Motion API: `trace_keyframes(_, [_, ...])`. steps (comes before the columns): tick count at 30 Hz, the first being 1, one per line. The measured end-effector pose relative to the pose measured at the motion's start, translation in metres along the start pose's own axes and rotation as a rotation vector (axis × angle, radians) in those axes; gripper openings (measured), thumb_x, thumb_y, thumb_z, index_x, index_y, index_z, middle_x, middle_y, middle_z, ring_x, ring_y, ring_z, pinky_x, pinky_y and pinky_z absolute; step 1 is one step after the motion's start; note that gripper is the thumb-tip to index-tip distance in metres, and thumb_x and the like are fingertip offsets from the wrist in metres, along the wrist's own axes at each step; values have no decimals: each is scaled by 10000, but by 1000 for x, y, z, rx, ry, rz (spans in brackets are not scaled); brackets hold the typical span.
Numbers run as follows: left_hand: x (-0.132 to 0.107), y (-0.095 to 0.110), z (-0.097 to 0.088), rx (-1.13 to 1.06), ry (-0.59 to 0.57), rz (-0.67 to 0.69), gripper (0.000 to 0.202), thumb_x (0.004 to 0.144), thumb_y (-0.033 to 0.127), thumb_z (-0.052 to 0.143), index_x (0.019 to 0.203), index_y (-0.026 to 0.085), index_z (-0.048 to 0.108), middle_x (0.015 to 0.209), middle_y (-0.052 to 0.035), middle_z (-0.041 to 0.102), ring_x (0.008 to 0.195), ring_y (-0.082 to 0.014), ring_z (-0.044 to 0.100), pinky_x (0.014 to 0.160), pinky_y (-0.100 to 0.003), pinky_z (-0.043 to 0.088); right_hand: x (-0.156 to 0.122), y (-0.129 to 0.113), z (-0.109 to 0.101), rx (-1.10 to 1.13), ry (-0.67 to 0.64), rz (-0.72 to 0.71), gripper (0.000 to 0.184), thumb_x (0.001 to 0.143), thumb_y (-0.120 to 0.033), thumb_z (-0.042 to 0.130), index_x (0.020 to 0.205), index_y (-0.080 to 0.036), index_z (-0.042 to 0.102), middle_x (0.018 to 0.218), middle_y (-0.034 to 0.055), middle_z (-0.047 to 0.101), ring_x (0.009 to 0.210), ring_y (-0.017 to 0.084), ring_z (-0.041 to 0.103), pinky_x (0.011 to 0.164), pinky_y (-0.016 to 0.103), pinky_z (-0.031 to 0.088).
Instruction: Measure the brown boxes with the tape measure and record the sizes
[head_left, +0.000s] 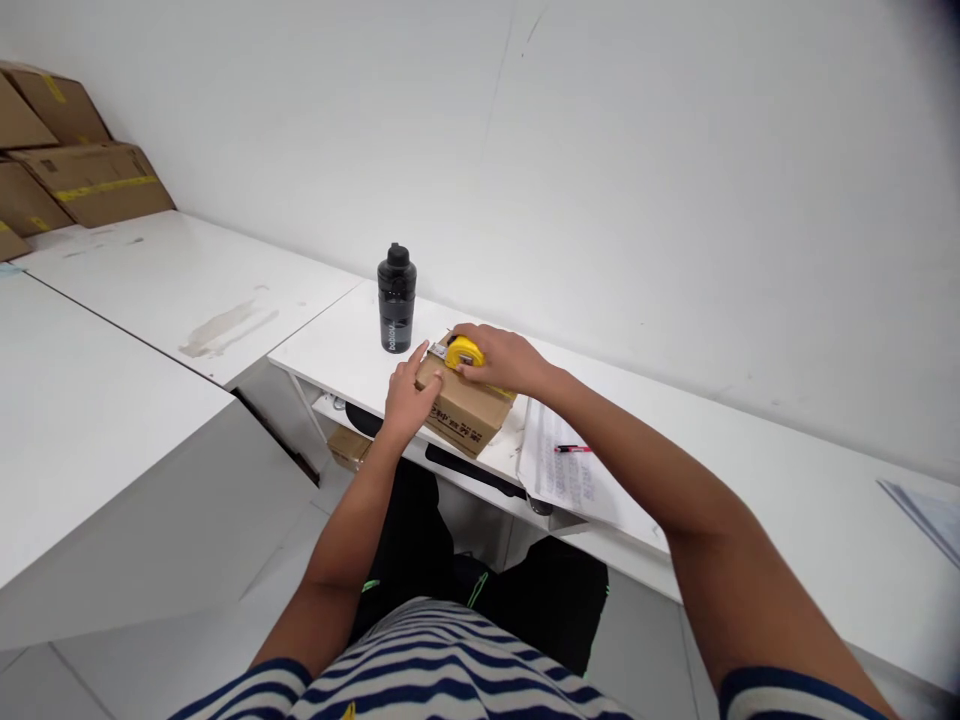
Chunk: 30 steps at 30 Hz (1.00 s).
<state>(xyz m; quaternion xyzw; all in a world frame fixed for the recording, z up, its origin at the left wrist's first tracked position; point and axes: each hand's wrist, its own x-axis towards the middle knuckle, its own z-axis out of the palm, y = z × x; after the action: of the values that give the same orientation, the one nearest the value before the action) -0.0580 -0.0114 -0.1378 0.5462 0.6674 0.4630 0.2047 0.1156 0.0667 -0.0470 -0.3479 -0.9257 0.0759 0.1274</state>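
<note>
A small brown cardboard box (469, 410) with dark printing on its side lies on the white desk. In my right hand (502, 357) is a yellow tape measure (463, 352), held on top of the box. A short length of its metal blade (438, 350) shows at the box's far left edge. My left hand (409, 400) grips the left end of the box, thumb on the top face and index finger stretched along the edge near the blade's tip. The other left fingers are partly hidden.
A dark water bottle (396, 300) stands behind the box. Right of it lie printed papers (547, 480) with a red pen (574, 449). Stacked cartons (97, 185) fill the far left corner. A wall runs behind the desk; a small box (347, 447) sits on the shelf below.
</note>
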Motion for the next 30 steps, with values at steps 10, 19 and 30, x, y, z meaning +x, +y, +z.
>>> trace_keyframes(10, [4, 11, -14, 284, -100, 8, 534, 946, 457, 473, 1470, 351, 469, 1240, -100, 629, 1145, -345, 599, 986, -464, 460, -108, 41, -10, 58, 50, 193, 430, 835, -367, 623, 1258, -321, 559, 1176, 47, 685, 888, 234, 673, 695, 352, 511])
trace_keyframes(19, [7, 12, -15, 315, -77, 63, 523, 947, 445, 456, 1455, 327, 481, 1383, -71, 608, 1219, -310, 602, 1028, -448, 468, -139, 49, -2, 87, 142, 251, 423, 861, -395, 605, 1269, -315, 531, 1092, 42, 681, 797, 214, 662, 652, 339, 511])
trace_keyframes(30, [6, 13, -15, 310, -67, 69, 515, 943, 443, 458, 1443, 326, 492, 1405, -63, 606, 1218, -303, 613, 1022, -464, 484, -140, 50, 3, 68, 165, 267, 431, 846, -392, 619, 1260, -303, 536, 1103, 46, 666, 759, 201, 653, 587, 308, 477])
